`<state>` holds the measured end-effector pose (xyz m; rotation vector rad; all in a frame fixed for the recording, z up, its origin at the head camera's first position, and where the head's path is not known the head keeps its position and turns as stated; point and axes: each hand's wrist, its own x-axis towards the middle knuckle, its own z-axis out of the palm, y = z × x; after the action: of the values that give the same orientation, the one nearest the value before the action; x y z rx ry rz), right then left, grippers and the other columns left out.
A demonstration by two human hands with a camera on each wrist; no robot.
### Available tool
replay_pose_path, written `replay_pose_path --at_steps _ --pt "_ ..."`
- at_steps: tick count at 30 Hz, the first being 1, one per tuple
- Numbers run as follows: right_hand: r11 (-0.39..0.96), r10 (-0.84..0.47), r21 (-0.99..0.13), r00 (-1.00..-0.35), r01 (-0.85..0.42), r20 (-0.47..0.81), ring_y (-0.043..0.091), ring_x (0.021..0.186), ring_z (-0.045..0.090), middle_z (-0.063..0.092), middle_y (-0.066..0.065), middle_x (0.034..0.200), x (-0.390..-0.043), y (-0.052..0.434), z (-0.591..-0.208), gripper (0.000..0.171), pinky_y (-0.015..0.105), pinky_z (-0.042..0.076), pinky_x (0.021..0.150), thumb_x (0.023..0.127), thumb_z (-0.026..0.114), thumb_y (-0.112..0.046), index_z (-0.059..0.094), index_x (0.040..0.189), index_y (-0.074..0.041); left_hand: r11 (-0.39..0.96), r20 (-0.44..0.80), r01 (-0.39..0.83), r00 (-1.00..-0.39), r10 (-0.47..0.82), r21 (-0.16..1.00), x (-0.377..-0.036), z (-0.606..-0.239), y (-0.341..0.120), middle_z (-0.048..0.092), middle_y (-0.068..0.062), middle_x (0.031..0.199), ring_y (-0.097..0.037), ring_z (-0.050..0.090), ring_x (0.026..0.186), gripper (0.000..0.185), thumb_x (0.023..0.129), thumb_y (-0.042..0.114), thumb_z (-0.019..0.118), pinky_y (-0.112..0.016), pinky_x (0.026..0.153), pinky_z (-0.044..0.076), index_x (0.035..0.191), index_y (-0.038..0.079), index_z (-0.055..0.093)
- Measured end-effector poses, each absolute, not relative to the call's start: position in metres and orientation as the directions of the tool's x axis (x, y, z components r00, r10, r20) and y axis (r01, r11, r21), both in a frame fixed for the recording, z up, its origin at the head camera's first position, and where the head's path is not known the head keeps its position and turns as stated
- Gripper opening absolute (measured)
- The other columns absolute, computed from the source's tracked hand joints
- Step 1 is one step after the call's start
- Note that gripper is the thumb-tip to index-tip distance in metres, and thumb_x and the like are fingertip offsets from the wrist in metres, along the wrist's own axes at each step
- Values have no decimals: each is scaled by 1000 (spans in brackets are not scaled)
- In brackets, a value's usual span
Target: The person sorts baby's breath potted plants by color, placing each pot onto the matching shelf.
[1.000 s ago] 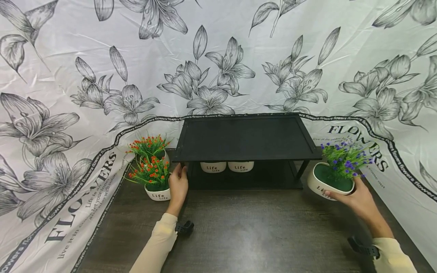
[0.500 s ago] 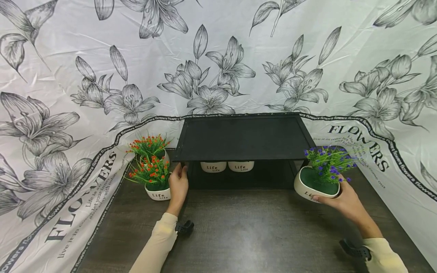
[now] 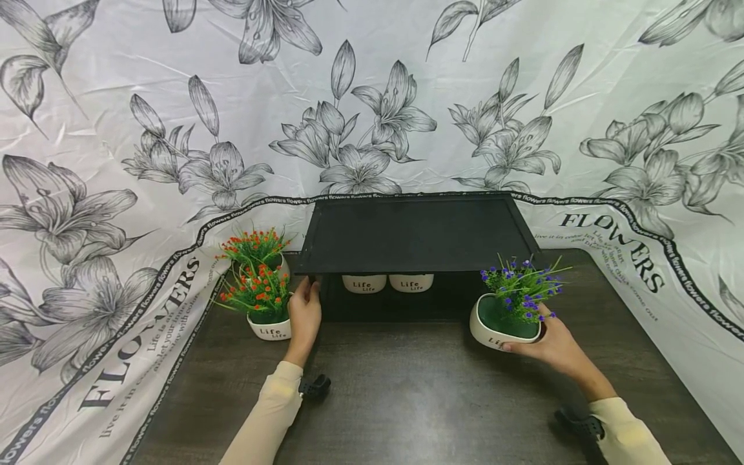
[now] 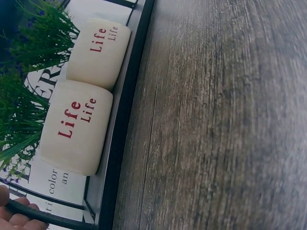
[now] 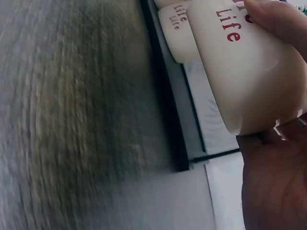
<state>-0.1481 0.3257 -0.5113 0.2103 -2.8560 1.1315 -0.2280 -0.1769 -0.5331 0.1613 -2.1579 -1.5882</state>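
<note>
My right hand (image 3: pixel 555 349) grips a white oval flowerpot (image 3: pixel 487 334) with purple artificial flowers (image 3: pixel 523 294), in front of the right end of a black two-tier shelf (image 3: pixel 418 236). Thumb in front and fingers behind, it tilts the pot, marked "Life", slightly; the right wrist view has this pot (image 5: pixel 249 76) close up. At the shelf's left front corner, my left hand (image 3: pixel 305 316) holds the post (image 4: pixel 53 220), its fingers (image 4: pixel 21 218) curled round it. Two more "Life" pots, one left (image 3: pixel 364 284) and one right (image 3: pixel 411 283), stand on the lower tier, their plants hidden by the top board.
Left of the shelf are two pots with orange flowers, the front one (image 3: pixel 270 329) beside my left hand and the rear one (image 3: pixel 283 266) partly covered by it. The dark wooden table (image 3: pixel 395 394) meets a flower-printed cloth (image 3: pixel 372 97) behind and at the sides.
My right hand has carried the purple-flowered pot leftward from beyond the shelf's right end to in front of its right part. My left hand has stayed on the post.
</note>
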Motion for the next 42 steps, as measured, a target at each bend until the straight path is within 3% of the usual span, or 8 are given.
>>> replay_pose_path --at_steps 8,13,17,21,25,34,42 --pt "680 -148 -705 -979 -201 136 10 86 63 73 16 109 -162 313 -528 88 25 53 71 76 98 -35 49 137 4 332 286 166 -890 -354 928 -228 -533 -177 58 -34 148 -46 61 136 46 112 13 56 -59 112 50 151 -10 52" --pt "659 -169 -720 -975 -220 144 10 84 62 72 11 105 -170 306 -537 77 26 52 69 76 98 -36 53 129 -4 330 292 172 -888 -356 928 -228 -534 -177 58 -34 147 -46 61 135 45 112 12 56 -60 111 50 150 -11 53" --pt "666 -170 -716 -978 -207 124 15 81 61 69 11 99 -174 302 -539 76 27 50 66 76 98 -39 52 125 -3 335 293 171 -886 -360 927 -228 -534 -177 60 -34 146 -46 62 134 44 111 12 56 -60 110 51 150 -10 54" --pt "693 -176 -688 -976 -215 128 29 102 68 70 25 120 -178 299 -541 100 36 56 81 76 97 -41 46 146 8 336 288 164 -888 -360 927 -229 -534 -177 59 -33 147 -45 62 135 45 112 13 56 -60 111 51 151 -9 54" --pt "710 -174 -671 -976 -214 128 42 123 65 61 35 140 -181 296 -541 120 52 55 97 75 97 -44 32 158 15 331 284 162 -887 -363 930 -229 -534 -177 60 -32 147 -44 62 135 45 111 13 57 -59 111 51 151 -8 54" --pt "708 -146 -685 -984 -173 98 50 130 60 57 38 144 -193 294 -542 125 63 51 104 78 94 -46 25 160 16 339 293 170 -888 -355 925 -229 -534 -177 60 -33 147 -46 61 136 44 112 13 56 -60 111 50 150 -8 54" --pt "627 -150 -757 -982 -184 114 39 121 65 62 26 139 -212 287 -544 109 51 53 98 79 96 -41 34 158 0 342 278 150 -889 -365 928 -227 -532 -176 60 -31 148 -45 62 135 45 111 15 58 -59 111 51 150 -7 55"
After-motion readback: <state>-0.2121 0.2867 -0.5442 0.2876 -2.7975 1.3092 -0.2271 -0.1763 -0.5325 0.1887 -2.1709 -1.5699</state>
